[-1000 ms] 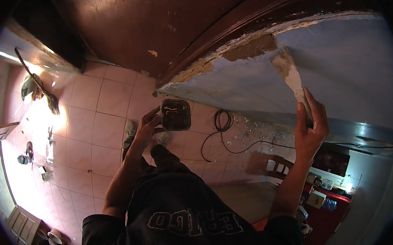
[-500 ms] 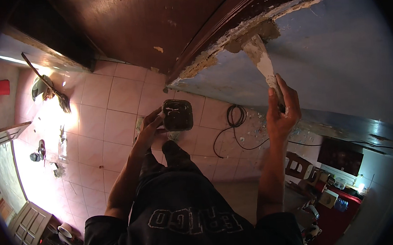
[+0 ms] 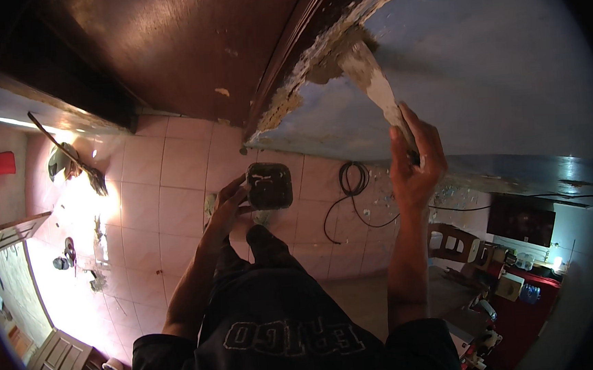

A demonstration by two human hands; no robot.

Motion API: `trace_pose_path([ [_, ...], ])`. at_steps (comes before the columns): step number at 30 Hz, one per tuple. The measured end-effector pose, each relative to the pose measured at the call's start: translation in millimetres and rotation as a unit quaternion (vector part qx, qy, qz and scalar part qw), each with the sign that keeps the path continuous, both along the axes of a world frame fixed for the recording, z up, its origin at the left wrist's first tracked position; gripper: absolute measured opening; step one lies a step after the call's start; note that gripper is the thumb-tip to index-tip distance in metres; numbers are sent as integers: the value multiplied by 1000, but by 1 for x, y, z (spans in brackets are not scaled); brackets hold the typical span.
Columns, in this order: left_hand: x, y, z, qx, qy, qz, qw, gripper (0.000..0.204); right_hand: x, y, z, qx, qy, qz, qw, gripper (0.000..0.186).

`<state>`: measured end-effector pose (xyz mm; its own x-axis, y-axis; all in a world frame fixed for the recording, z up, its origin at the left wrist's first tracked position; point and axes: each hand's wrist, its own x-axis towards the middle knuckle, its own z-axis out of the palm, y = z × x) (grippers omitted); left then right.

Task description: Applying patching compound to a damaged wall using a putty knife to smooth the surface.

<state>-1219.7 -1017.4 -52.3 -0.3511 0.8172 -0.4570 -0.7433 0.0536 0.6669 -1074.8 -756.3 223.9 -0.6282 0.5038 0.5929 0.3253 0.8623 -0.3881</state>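
My right hand (image 3: 415, 156) is closed round the handle of a putty knife (image 3: 372, 80), whose wide, smeared blade lies on a grey-brown filler patch (image 3: 323, 68) along a chipped, crumbly seam. That seam runs between dark brown wood (image 3: 177, 52) and the pale blue wall (image 3: 481, 69). Lower and to the left, my left hand (image 3: 229, 210) grips a small square dark container (image 3: 269, 185) by its side; pale streaks show inside it.
Below are pink floor tiles (image 3: 178, 159) with a coiled black cable (image 3: 353, 176) and scattered flakes. A broom (image 3: 93, 175) stands at the left near an open shutter (image 3: 14, 231). At lower right are a chair (image 3: 452, 241), a screen (image 3: 519, 219) and a cluttered red counter (image 3: 525, 313).
My right hand has moved left and up, taking the knife blade from the blue wall beside the patch onto it. The view has shifted slightly. My left hand still holds the container.
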Motion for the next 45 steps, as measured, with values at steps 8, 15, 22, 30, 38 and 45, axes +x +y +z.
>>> trace_pose_path([
  [8, 1, -6, 0, -6, -10, 11, 1000, 56, 31, 5, 33, -12, 30, -5, 999, 35],
  [15, -1, 0, 8, 16, -15, 24, 999, 56, -19, 20, 74, 26, 71, 77, 994, 34],
  [22, -4, -7, 5, 6, -26, 34, 999, 56, -9, 30, 86, 56, 46, 35, 997, 35],
  [30, -10, 7, 9, 18, -17, 10, 1000, 59, 13, 7, 93, 81, 25, -9, 996, 34],
  [38, -26, 11, 7, 18, -8, -13, 1000, 57, -18, -1, 95, 77, 33, -27, 996, 33],
  [45, -35, -3, 30, 13, -2, 7, 1000, 60, 44, -28, 72, -71, 57, -120, 989, 31],
])
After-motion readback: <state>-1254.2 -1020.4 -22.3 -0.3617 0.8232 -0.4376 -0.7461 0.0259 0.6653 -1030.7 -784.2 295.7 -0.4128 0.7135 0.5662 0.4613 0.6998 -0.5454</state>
